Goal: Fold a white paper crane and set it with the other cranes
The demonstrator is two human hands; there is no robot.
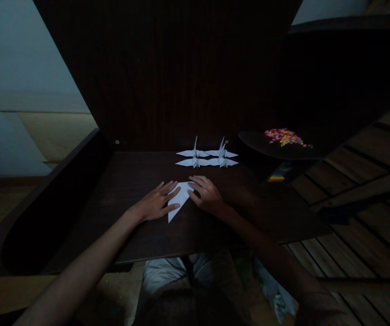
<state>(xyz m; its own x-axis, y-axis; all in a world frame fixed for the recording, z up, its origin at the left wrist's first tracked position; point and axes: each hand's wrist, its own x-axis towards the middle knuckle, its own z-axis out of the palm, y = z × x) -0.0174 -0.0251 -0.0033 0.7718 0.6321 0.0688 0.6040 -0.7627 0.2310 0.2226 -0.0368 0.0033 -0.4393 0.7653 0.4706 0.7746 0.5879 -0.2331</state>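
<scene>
A folded sheet of white origami paper (180,198) lies on the dark wooden desk (106,226), with one corner pointing toward me. My left hand (156,202) rests flat on its left side, fingers stretched out and thumb across the paper's lower part. At the upper right corner of the paper is my right hand (206,194), its fingers bent and touching the edge; whether they pinch the paper is hard to see in the dim light. Just beyond both hands stand several white paper cranes (222,161), set close together in two rows with their wings touching or overlapping.
On a small raised shelf (259,144) to the right lies a pile of small pink and yellow pieces (285,136). A yellow-edged item (276,178) sits below it. Dark side panels and a back panel (181,68) enclose the desk. Wooden slats (368,244) are at right.
</scene>
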